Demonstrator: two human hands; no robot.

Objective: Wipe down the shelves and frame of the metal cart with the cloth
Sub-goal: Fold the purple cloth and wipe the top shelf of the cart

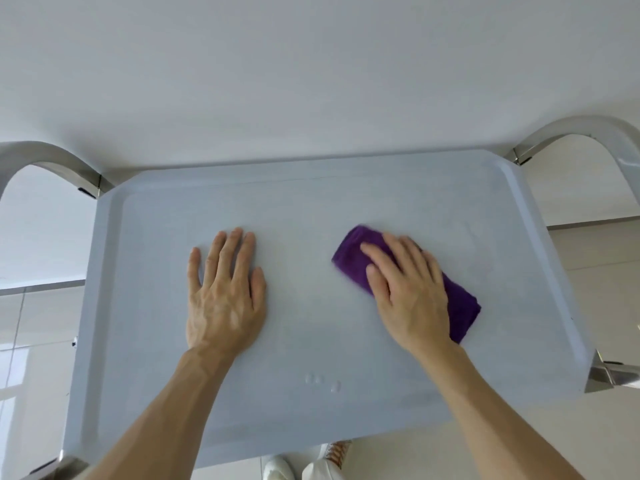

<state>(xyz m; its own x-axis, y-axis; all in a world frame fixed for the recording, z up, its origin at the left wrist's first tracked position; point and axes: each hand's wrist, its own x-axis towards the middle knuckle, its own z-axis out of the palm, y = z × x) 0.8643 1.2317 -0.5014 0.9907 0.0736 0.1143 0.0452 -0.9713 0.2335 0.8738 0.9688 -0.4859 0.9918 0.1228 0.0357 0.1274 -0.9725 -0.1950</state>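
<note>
Purple cloth (408, 282), folded into a pad, is lying right of centre on the pale top shelf (311, 188) of the cart, and the right hand (405, 292) is pressing it flat with fingers spread and nearly straight, not gripping it. The left hand (225, 292) is resting open, palm down, on the bare shelf to the left, holding nothing and seemingly bracing the cart. A few water droplets (322, 382) are sitting near the front edge, between the forearms.

The likely risks: because the cloth is only being pressed, it could be bunching or sliding out from under the palm on a fast stroke. The droplets could be getting missed, leaving streaks. If the bracing hand is lifting, the cart may be rolling away. The steel frame (568, 128) and lower shelves, which are out of sight, appear to be waiting for their turn.
</note>
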